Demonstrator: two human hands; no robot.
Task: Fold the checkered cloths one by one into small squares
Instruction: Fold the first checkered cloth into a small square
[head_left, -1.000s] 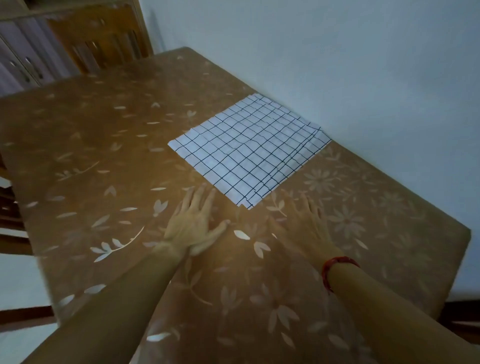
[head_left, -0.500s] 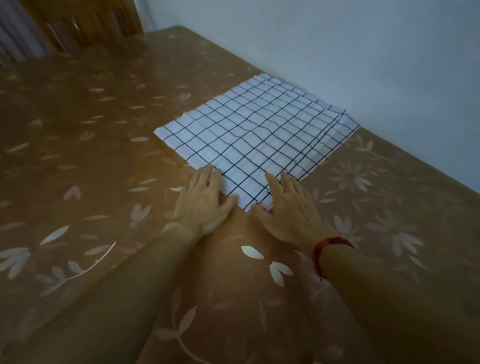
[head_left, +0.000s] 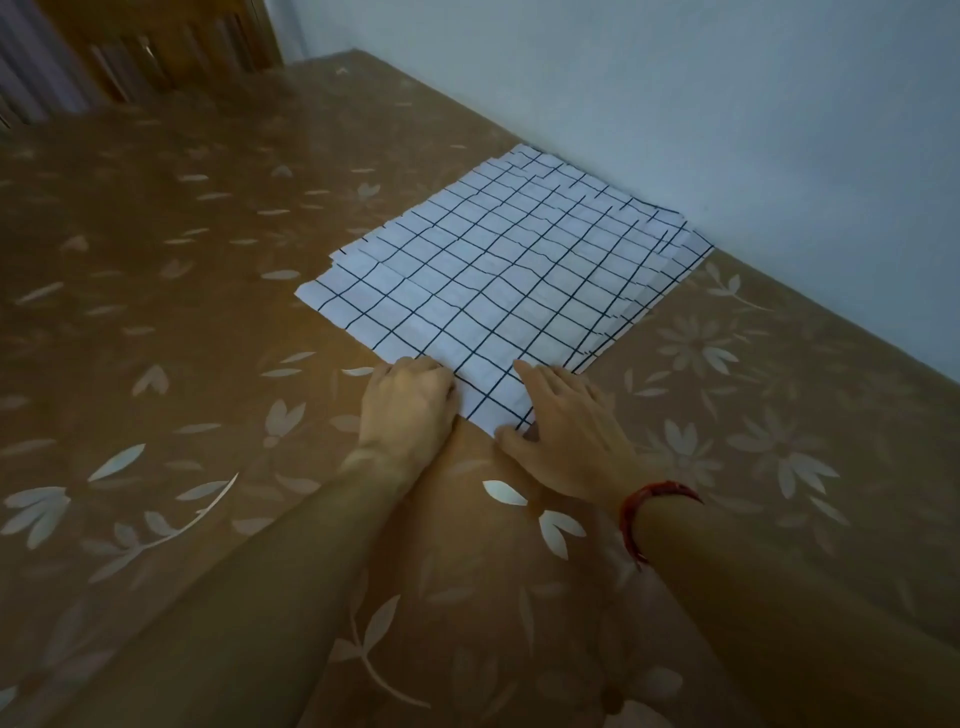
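A stack of white cloths with a black grid, the checkered cloths (head_left: 498, 270), lies flat on the table near the wall, its layers slightly offset at the edges. My left hand (head_left: 405, 402) sits at the left side of the stack's near corner, fingers curled onto the top cloth's edge. On the right side of that corner my right hand (head_left: 563, 421) lies with fingers stretched over the cloth's edge and the thumb touching the corner tip. A red band is on my right wrist.
The table (head_left: 182, 322) has a glossy brown cover printed with pale flowers and leaves. A pale wall (head_left: 727, 104) runs along its far right side, close behind the stack. Wooden furniture (head_left: 156, 41) stands at the far left.
Both hands slid forward onto the stack's near corner. My left fingers went from flat to curled on the cloth's edge. My right thumb moved to the corner tip. The view shifted closer.
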